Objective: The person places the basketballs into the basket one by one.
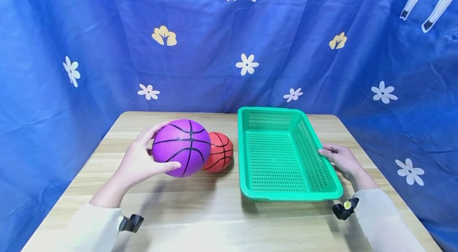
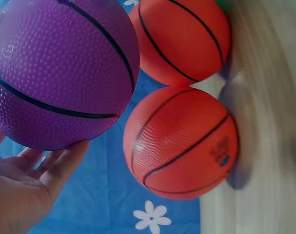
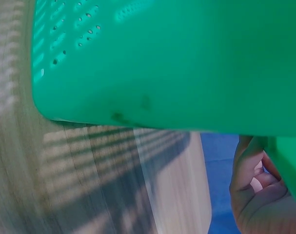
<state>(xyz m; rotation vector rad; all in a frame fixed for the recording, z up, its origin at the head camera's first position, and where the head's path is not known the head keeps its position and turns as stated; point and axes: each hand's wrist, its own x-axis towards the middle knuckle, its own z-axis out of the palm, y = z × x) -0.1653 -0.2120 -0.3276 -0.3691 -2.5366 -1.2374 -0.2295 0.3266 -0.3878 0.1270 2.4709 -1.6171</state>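
- The purple ball (image 1: 182,146) is up off the counter (image 1: 200,220), over on the left. The left hand (image 1: 137,160) holds it.
- That hand is spread wide and bent round the ball, with its thumb on the near side. The ball is big for one hand, so I think a wide, snug hold is best.
- The right hand (image 1: 341,160) pinches the green basket (image 1: 244,156) at its right rim, thumb on top. A steady hold there should stop it tipping.
- From here I can't tell if the basket's bottom sits flat. Level is safest.
- Two more balls are on the far side of the purple one: the right red ball (image 1: 223,152) and the left red ball (image 2: 182,144). They look like they touch. One bump could make them roll, so it's smart to hold the purple one high.
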